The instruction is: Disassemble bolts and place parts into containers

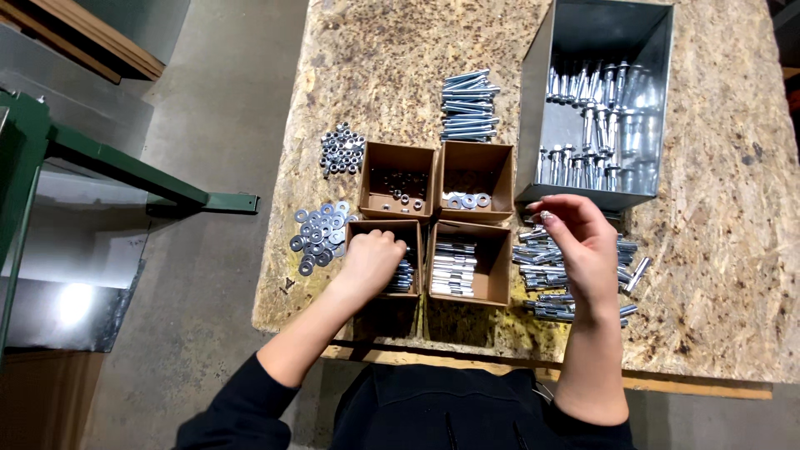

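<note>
Four small cardboard boxes sit in a two-by-two block at the middle of the frame, on a chipboard table (733,275). The left hand (369,262) is down in the lower-left box (392,258), fingers curled in among the bolts (403,277) lying there; whether it actually has one pinched can't be told, since the knuckles hide the fingertips. The right hand (583,246) hovers right of centre over a loose pile of assembled anchor bolts (546,279), fingers bent and drawn together near the thumb, looks like it's pinching something tiny, but what it is can't be made out.

The lower-right box (467,262) holds a neat row of metal sleeves. The upper-left box (398,179) has a few nuts in the bottom, and the upper-right box (477,179) has a handful of washers.

Just left of the boxes there's a spread of loose washers (321,235), and above that a little heap of nuts (342,150). Above the boxes, a stack of long bolts (468,104) lies in a tidy bunch. A grey metal bin (596,33) takes up the upper right, with finished anchors standing in rows inside it. Far left of the frame, a green steel frame (108,162) stands over the concrete floor.
</note>
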